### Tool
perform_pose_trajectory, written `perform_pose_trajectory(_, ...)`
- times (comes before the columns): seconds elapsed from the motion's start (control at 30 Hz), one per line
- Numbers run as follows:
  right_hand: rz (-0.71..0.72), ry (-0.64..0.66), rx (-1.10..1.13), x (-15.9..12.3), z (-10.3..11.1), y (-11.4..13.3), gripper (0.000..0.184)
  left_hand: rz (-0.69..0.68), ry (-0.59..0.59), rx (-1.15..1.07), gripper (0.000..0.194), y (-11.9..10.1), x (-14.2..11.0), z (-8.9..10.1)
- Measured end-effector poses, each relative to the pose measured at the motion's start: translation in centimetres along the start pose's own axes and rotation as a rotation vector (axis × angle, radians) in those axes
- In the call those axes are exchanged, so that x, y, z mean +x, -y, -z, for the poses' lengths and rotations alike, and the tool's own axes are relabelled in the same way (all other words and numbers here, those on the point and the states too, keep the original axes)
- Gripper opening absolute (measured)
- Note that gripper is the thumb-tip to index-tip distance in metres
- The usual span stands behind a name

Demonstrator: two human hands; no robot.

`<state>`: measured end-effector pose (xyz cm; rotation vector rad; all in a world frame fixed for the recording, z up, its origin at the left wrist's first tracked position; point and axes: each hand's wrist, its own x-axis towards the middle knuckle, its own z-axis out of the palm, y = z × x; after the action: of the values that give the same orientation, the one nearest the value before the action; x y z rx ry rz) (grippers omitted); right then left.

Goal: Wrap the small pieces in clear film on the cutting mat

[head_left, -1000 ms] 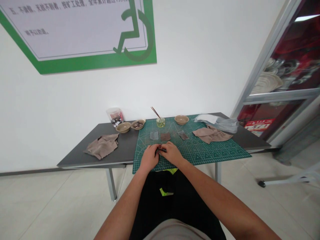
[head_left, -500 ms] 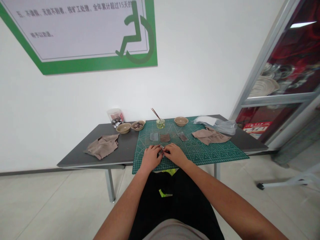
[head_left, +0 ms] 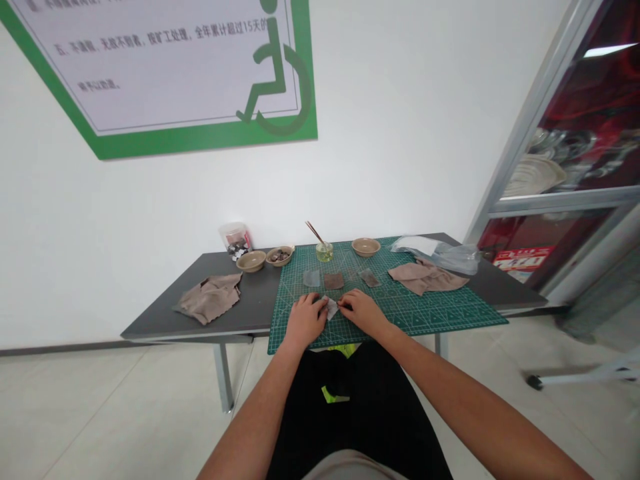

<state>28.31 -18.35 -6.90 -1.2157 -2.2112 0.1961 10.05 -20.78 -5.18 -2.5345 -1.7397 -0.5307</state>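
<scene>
A small pale, thin translucent sheet lies on the green cutting mat near its front edge. My left hand is over the mat, with its thumb and fingertips holding the sheet's left edge. From the other side my right hand pinches at the sheet's right corner, fingers curled; the exact grip is too small to make out. Just beyond the hands, a clear square, a brown square and a small clear bag with brown contents lie in a row.
At the back are a glass jar with thin sticks, an tan bowl, another bowl, a bowl of dark pieces and a plastic tub. Brown cloths lie left and right, near a plastic bag.
My hands have moved slightly apart, and more of the pale sheet shows between them. The camera view has shifted a little, so the whole scene sits slightly lower and further right.
</scene>
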Motion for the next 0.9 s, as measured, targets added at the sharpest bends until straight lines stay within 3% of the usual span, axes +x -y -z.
perform_pose_trajectory(0.3, 0.034, 0.028, -0.003, -0.4, 0.2, 0.3, 0.006, -0.002, 0.028, -0.006, 0.036, -0.5, -0.3, 0.6)
perform_pose_trajectory(0.5, -0.032, 0.028, -0.038, 0.4, 0.4, 0.1, 0.008, 0.002, 0.042, -0.033, 0.038, -0.5, -0.2, 0.7)
perform_pose_trajectory(0.67, 0.057, 0.040, -0.035, 0.3, -0.5, 1.0, 0.004, -0.008, 0.042, -0.038, 0.039, -0.5, -0.3, 0.8)
perform_pose_trajectory(0.9, 0.078, 0.038, -0.047, -0.8, 0.1, 1.9, 0.006, -0.002, 0.022, -0.044, 0.040, -0.1, -0.2, 0.5)
